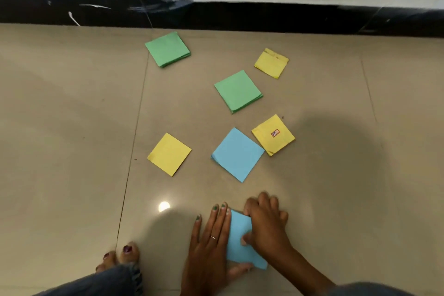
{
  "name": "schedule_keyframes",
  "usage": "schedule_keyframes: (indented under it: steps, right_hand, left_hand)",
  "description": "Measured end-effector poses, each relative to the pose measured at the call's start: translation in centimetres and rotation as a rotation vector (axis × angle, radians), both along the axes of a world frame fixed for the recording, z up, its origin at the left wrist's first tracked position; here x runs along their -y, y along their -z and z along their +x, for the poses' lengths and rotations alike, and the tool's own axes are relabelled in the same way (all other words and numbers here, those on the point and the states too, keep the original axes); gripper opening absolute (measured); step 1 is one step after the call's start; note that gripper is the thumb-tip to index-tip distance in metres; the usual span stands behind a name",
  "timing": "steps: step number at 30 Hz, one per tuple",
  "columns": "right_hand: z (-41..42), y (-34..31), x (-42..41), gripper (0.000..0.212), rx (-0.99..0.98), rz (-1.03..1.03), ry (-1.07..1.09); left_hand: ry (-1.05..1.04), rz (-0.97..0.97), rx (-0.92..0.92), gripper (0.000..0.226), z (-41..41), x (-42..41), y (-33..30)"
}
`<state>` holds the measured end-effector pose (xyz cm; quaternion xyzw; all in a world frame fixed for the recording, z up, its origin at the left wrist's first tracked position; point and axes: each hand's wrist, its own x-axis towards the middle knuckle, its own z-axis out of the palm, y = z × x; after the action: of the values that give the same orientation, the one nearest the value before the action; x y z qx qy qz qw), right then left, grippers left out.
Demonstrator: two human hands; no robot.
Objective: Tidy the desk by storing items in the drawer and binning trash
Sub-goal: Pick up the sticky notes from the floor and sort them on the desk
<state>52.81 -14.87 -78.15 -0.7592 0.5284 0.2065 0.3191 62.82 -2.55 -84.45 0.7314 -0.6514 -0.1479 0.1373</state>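
Nearest the camera, both hands press on a blue paper pad (240,240) lying on the tiled floor (72,127): the left hand (209,247) lies flat and open along its left edge with the thumb under its near corner, while the right hand (266,223) curls over its right side, thumb on top. Beyond that pad lie a second blue pad (237,154), a yellow pad (169,154) to its left and a labelled yellow pad (273,134) touching its right corner. Farther still sit a green pad (237,91), another green pad (167,49) and a small yellow pad (271,63), near the black skirting (216,15).
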Motion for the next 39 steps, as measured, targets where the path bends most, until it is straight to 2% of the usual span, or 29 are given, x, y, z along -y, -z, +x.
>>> schedule_keyframes:
  steps: [6, 8, 10, 14, 16, 18, 19, 20, 22, 24, 27, 30, 33, 36, 39]
  right_hand:
    - [-0.4, -0.3, 1.3, 0.038, 0.097, 0.022, -0.042]
    - [-0.9, -0.8, 2.4, 0.041, 0.250, 0.130, 0.155]
    - [-1.3, -1.6, 3.9, 0.039, 0.432, 0.200, 0.395]
    - [-1.8, -3.6, 7.1, 0.034, 0.748, 0.211, 0.756]
    - [-1.6, -4.9, 8.5, 0.034, 0.860, 0.262, 0.837]
    - [-0.9, -5.8, 9.5, 0.032, 0.908, 0.299, 0.836]
    - [-0.6, -6.0, 9.9, 0.031, 0.902, 0.301, 0.811]
    - [-0.3, -6.0, 10.3, 0.030, 0.877, 0.286, 0.776]
    - [0.3, -5.3, 10.9, 0.027, 0.806, 0.190, 0.721]
    - [0.4, -4.1, 11.7, 0.026, 0.707, -0.030, 0.705]
    - [0.5, -2.1, 13.5, 0.045, 0.379, -0.340, 0.557]
    - [0.8, -0.8, 14.6, 0.073, 0.122, -0.294, 0.500]
    - [1.4, -0.1, 14.8, 0.081, 0.050, -0.283, 0.507]
    - [1.6, -0.1, 15.1, 0.077, 0.014, -0.315, 0.552]
    - [1.4, -0.4, 15.5, 0.049, 0.101, -0.346, 0.588]
  left_hand:
    - [-0.035, 0.045, -0.054, 0.093, -0.1, 0.1, -0.2]
    - [-0.185, 0.025, -0.146, 0.087, -0.4, 1.3, -0.9]
    - [-0.449, -0.065, -0.297, 0.084, -1.0, 3.8, -2.4]
    - [-0.920, -0.224, -0.706, 0.079, -1.8, 10.6, -6.6]
    - [-0.994, -0.212, -1.123, 0.067, -1.5, 13.5, -8.5]
    - [-0.957, -0.004, -1.562, 0.043, -1.2, 15.2, -9.5]
    - [-0.929, 0.103, -1.696, 0.033, -0.9, 15.5, -9.6]
    - [-0.916, 0.165, -1.754, 0.026, -0.7, 15.7, -9.3]
    - [-0.959, 0.202, -1.732, 0.019, 0.0, 16.0, -8.5]
    - [-1.015, 0.199, -1.697, 0.021, 0.7, 16.1, -7.8]
    - [-1.000, 0.223, -1.691, 0.024, 1.9, 15.9, -6.8]
    - [-0.997, 0.247, -1.680, 0.029, 2.3, 15.2, -5.7]
    - [-1.030, 0.236, -1.749, 0.034, 2.4, 14.5, -5.1]
    - [-1.054, 0.260, -1.823, 0.027, 2.7, 14.4, -5.0]
    - [-1.075, 0.297, -1.856, 0.015, 2.9, 14.6, -5.2]
